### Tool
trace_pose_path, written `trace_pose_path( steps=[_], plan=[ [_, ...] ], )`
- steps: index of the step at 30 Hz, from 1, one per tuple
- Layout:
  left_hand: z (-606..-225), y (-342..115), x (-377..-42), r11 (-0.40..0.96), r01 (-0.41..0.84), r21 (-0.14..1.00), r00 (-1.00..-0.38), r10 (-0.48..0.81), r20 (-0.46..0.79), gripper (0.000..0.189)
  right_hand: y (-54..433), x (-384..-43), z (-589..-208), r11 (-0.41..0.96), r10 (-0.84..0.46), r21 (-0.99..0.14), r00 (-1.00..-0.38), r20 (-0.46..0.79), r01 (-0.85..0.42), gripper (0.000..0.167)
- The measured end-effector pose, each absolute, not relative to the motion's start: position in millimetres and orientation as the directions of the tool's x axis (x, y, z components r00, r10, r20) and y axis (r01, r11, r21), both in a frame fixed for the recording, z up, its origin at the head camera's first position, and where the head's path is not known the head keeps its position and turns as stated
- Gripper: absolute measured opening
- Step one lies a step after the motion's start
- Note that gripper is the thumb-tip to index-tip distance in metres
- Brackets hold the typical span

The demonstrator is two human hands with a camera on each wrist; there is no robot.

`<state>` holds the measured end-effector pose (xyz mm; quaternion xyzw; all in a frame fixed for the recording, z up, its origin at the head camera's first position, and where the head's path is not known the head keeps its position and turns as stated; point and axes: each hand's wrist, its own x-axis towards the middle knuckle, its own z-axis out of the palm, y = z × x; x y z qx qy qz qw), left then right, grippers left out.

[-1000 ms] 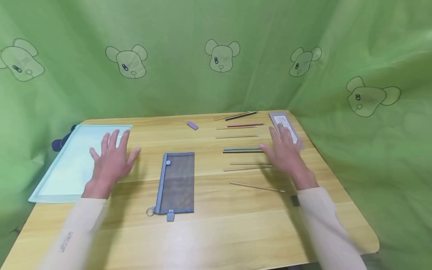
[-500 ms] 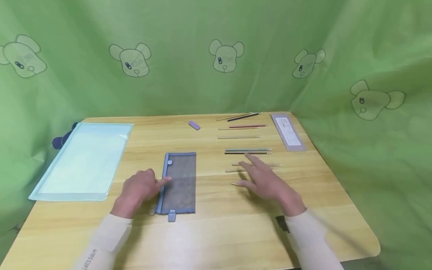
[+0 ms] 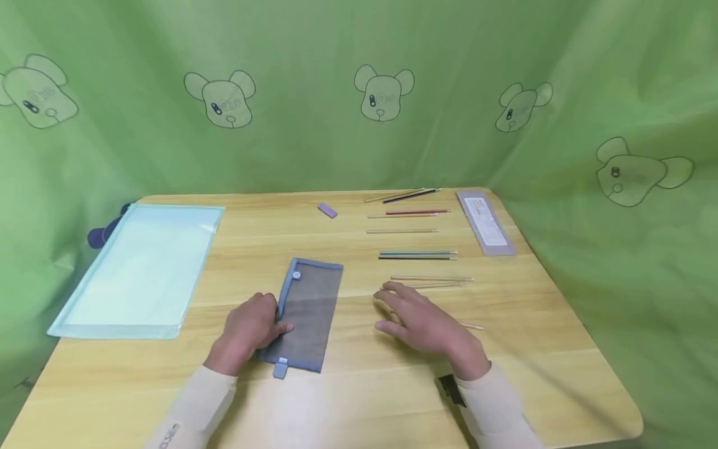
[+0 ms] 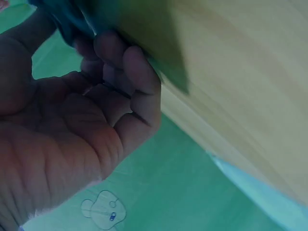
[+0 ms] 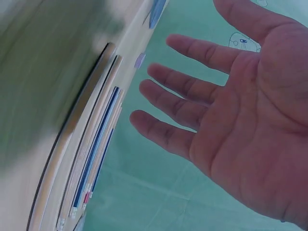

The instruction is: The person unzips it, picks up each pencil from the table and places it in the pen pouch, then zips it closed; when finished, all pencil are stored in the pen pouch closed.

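Note:
A blue-edged mesh zip pouch (image 3: 314, 305) lies slightly turned in the middle of the table. My left hand (image 3: 251, 327) pinches its zipped left edge, thumb on top and fingers curled underneath; in the left wrist view the bunched fabric (image 4: 72, 19) shows at the fingertips. My right hand (image 3: 423, 321) hovers palm down to the right of the pouch, above the nearest pencils, and partly hides them. Its fingers (image 5: 178, 89) are spread and hold nothing. Several pencils, such as a teal pencil (image 3: 417, 252) and a red pencil (image 3: 417, 211), lie in loose rows beyond it.
A pale turquoise plastic folder (image 3: 151, 268) covers the table's left side, with a dark blue object (image 3: 101, 236) behind it. At the back lies a purple eraser (image 3: 327, 210). A mauve flat packet (image 3: 485, 221) with a white label lies at the right. Green curtains (image 3: 303, 137) surround the table (image 3: 364, 405).
My left hand has come from above the folder to the pouch and taken its edge, turning it slightly rightward. My right hand has moved left and nearer from beside the packet.

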<state>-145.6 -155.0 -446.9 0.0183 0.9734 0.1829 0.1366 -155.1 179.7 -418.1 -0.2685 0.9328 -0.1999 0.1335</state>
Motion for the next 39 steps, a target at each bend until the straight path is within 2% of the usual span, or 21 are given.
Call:
trace_pose_path(
  steps=[4,7,13,18,20,25,30,35,39],
  plan=[
    [-440,-160,-154,0.905,0.055,0.423,-0.968,0.151,-0.199,0.021,173,-158,-410,0.771,-0.557,-0.437,-0.823,-0.113,-0.462,0.058],
    [-422,-166,-162,0.857,0.156,0.491,-0.958,0.253,-0.138,0.021,168,-161,-400,0.770,-0.557,-0.412,-0.829,-0.059,-0.488,0.059],
    [-371,-170,-178,0.702,0.401,0.588,-0.854,0.520,-0.038,0.026,151,-170,-375,0.740,-0.583,-0.356,-0.808,0.083,-0.570,0.060],
    [-342,-158,-181,0.632,0.483,0.606,-0.796,0.605,0.003,0.025,129,-174,-348,0.706,-0.620,-0.330,-0.772,0.138,-0.626,0.059],
    [-337,-152,-179,0.610,0.493,0.620,-0.784,0.620,0.015,0.023,121,-175,-340,0.683,-0.647,-0.328,-0.749,0.144,-0.653,0.052],
    [-337,-144,-179,0.569,0.491,0.660,-0.779,0.626,0.040,0.021,108,-179,-330,0.599,-0.721,-0.338,-0.673,0.167,-0.726,0.007],
    [-342,-163,-183,0.585,0.474,0.658,-0.820,0.565,0.087,0.028,113,-186,-332,0.602,-0.707,-0.338,-0.680,0.196,-0.723,0.006],
    [-339,-187,-183,0.627,0.392,0.673,-0.877,0.476,0.068,0.020,121,-195,-329,0.609,-0.693,-0.342,-0.690,0.211,-0.716,0.004],
    [-336,-194,-184,0.614,0.363,0.701,-0.895,0.438,0.080,0.019,120,-200,-327,0.607,-0.688,-0.359,-0.695,0.210,-0.709,0.005]
  ],
)
